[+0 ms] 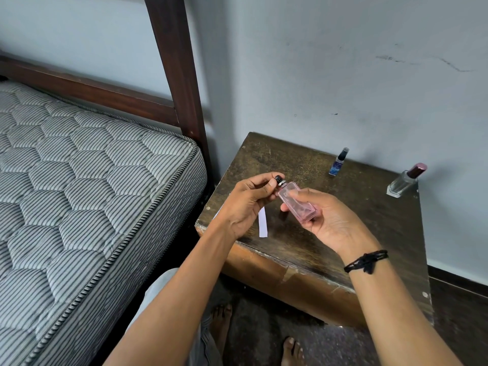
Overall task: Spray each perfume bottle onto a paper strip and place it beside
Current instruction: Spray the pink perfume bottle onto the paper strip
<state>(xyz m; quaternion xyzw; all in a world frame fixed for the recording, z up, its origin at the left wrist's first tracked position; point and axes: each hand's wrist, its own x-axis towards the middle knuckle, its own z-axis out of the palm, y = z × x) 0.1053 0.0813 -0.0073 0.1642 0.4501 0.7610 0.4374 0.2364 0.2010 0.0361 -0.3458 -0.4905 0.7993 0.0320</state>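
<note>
Pink perfume bottle (297, 202) above counter (290, 159), right hand (327, 220) grip wrapped round it; left hand (247, 199) pinches its black top (278, 178). Hold bottle steady, aim at paper strip (262, 223) at its 8 o'clock, short press.

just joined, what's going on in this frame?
A person at a wooden table holds a pink perfume bottle in the right hand, while the left hand pinches its black cap. A white paper strip shows just below the left hand, near the table's front edge. A blue bottle and a clear bottle with a maroon cap stand untouched at the back, near the wall. No spray is visible.
</note>
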